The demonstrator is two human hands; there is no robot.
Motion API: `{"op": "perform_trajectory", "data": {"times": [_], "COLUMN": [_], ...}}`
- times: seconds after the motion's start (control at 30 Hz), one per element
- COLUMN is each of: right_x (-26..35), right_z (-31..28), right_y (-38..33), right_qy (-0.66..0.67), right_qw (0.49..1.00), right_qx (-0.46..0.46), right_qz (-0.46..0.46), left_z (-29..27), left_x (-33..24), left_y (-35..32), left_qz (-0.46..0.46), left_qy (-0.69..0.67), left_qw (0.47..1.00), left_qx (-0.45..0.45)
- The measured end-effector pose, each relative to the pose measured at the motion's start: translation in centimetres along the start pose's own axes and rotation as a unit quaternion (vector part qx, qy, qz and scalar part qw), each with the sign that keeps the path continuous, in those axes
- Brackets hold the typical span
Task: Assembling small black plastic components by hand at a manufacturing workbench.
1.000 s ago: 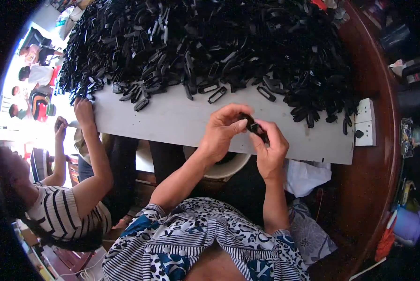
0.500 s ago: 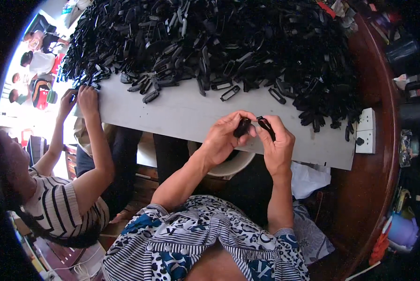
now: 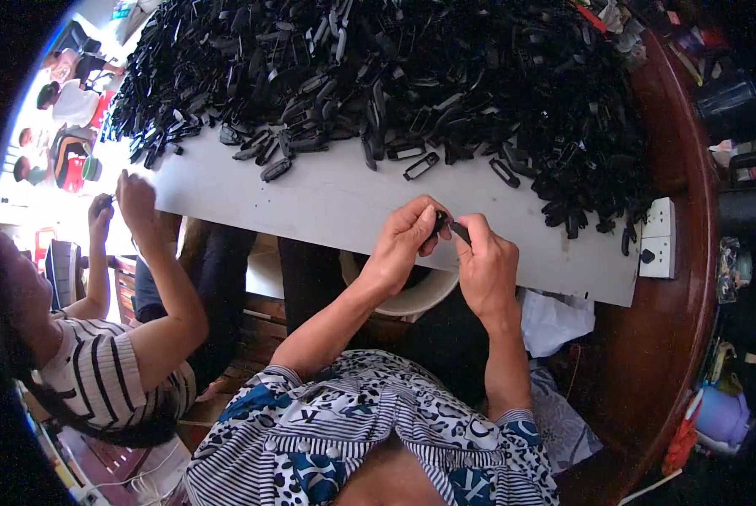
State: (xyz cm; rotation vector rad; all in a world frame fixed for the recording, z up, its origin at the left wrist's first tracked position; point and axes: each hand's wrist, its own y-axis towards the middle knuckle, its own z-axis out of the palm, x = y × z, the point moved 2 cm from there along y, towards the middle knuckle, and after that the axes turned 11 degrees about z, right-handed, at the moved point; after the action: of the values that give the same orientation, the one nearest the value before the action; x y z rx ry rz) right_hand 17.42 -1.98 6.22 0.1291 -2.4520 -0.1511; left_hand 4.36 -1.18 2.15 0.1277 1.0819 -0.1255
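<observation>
My left hand (image 3: pixel 400 246) pinches a black piece (image 3: pixel 440 222). Beside it, my right hand (image 3: pixel 489 274) pinches a dark bit (image 3: pixel 460 231); I should keep both steady.

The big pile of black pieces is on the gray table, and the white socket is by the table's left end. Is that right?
Not quite: the white socket is by the right end of the gray table, as the head view shows. The pile of black pieces is on it.
</observation>
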Motion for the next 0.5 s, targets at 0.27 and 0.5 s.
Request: {"op": "perform_trajectory", "data": {"times": [0.27,0.5], "right_x": [-0.06,0.37], "right_z": [0.51,0.74], "right_y": [0.17,0.33], "right_qy": [0.014,0.022], "right_qw": [1.0,0.999], "right_qx": [0.016,0.034], "right_qz": [0.003,0.023], "left_z": [-0.62,-0.82], "left_x": [0.15,0.21], "left_y": [-0.37,-0.4], "left_qz": [-0.027,0.014], "left_qy": [0.053,0.126], "left_qw": [0.998,0.992], "left_qx": [0.0,0.009]}}
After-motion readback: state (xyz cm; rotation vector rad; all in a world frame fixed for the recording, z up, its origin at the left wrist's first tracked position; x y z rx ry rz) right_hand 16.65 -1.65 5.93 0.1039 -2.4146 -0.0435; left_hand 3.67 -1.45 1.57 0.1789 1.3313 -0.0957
